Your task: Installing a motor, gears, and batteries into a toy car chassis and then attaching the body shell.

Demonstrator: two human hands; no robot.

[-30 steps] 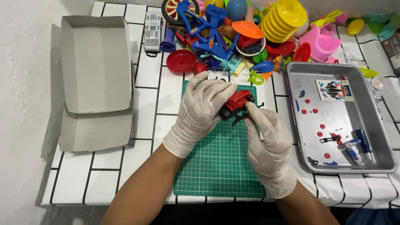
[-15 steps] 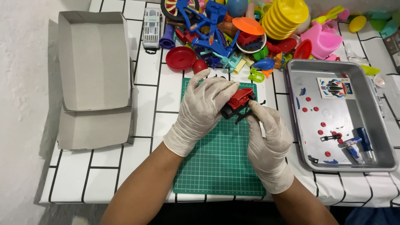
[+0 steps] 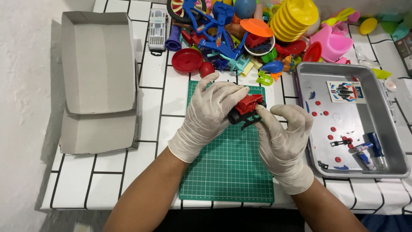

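Both hands wear pale latex gloves and meet over a green cutting mat [image 3: 227, 172]. My left hand [image 3: 210, 114] wraps around a small red and black toy vehicle [image 3: 245, 108], fingers curled over its top. My right hand [image 3: 281, 137] presses against the toy's lower right side, with its thumb and fingers on the black underside. The toy hangs a little above the mat, tilted.
An open grey cardboard box [image 3: 98, 64] lies at the left. A heap of colourful plastic toy parts [image 3: 257, 30] fills the back. At the right a metal tray [image 3: 397, 141] holds small red pieces, a sticker sheet [image 3: 346, 92] and a blue-handled screwdriver [image 3: 377, 148].
The hands have shifted only slightly while turning the toy; my right hand's fingers have closed in under it. Nothing else has moved.
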